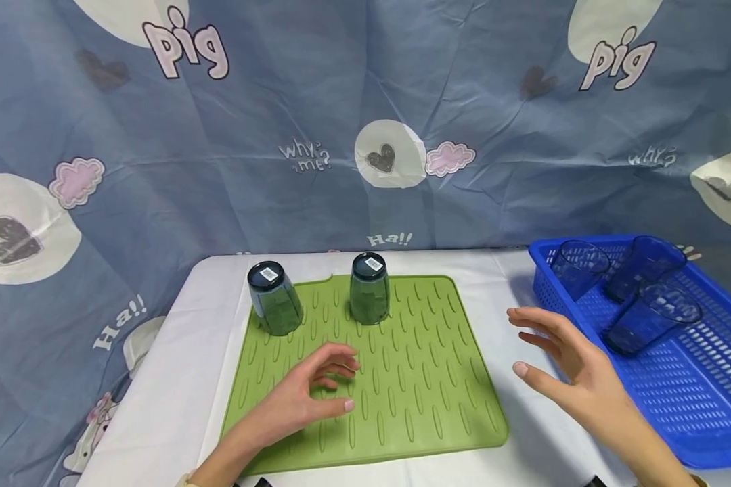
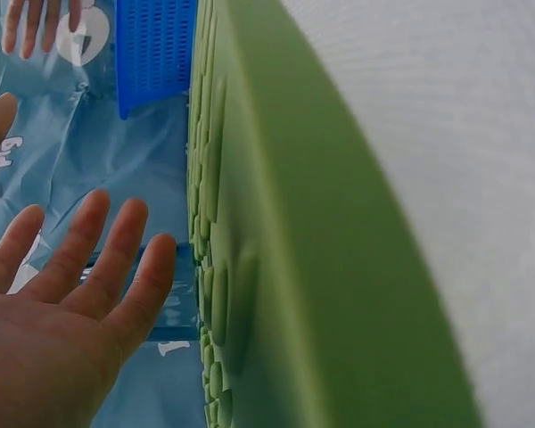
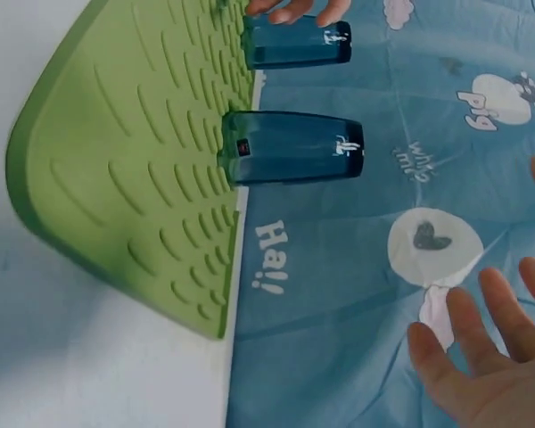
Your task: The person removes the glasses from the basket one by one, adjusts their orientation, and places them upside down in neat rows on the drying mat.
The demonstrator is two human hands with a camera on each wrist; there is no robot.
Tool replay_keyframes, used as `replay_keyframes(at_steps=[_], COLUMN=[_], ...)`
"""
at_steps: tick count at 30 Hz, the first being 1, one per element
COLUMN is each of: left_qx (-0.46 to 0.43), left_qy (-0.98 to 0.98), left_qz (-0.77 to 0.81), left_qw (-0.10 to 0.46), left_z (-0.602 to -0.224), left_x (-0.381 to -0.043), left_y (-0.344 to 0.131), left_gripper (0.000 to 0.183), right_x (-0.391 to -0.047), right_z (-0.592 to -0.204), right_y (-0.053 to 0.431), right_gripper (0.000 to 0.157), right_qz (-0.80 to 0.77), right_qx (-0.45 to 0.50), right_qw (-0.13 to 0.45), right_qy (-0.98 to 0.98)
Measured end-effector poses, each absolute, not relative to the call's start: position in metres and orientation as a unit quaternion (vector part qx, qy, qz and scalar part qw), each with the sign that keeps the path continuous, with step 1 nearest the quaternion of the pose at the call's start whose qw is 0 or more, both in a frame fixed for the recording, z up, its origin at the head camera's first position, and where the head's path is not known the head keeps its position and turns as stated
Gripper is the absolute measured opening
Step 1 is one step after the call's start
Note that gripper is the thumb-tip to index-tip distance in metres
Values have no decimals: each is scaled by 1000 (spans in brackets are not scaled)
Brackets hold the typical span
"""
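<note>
Two dark blue glasses stand upside down at the back of a green ridged drying mat (image 1: 414,406). One glass (image 1: 275,301) is at the mat's far left corner; the other glass (image 1: 369,291) stands right of it. My left hand (image 1: 307,396) hovers over the mat's front left part, its fingers loosely bent around nothing. Off the mat's right edge, my right hand (image 1: 575,368) is in the air beside a blue plastic basket (image 1: 548,284), also holding nothing. Several blue glasses (image 1: 654,314) sit inside that basket. The right wrist view shows the right hand (image 3: 490,357) with fingers spread.
A white cloth (image 1: 463,467) covers the table under the mat and basket. Behind the table hangs a blue printed curtain (image 1: 317,203), which also runs down the left side. The basket's near rim (image 1: 706,456) reaches towards the table's front right.
</note>
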State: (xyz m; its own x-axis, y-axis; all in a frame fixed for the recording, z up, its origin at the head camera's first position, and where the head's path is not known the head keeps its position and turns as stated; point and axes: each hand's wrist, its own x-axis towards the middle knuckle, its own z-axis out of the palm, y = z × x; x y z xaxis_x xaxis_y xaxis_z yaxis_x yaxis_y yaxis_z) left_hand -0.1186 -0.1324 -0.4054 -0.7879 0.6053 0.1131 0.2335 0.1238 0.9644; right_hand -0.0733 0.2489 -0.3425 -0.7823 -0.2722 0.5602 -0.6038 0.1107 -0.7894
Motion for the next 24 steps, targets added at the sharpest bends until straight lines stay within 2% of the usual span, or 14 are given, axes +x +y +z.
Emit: replay_keyframes(at_steps=[8, 19, 24], left_qx=[284, 285, 287], left_qy=[731, 735, 738], left_qz=[598, 590, 586], left_qw=[164, 173, 170], left_z=[-406, -406, -404], left_x=[-119, -119, -118], left_y=[-131, -133, -134], left_gripper=[55, 53, 54], right_x=[-68, -63, -64], right_z=[-327, -299, -291], right_y=[264, 277, 283], right_gripper=[67, 69, 67], right_qz=[581, 440, 412], right_qx=[293, 189, 178], right_qw=[132, 114, 99], right_qy=[-748, -870, -888])
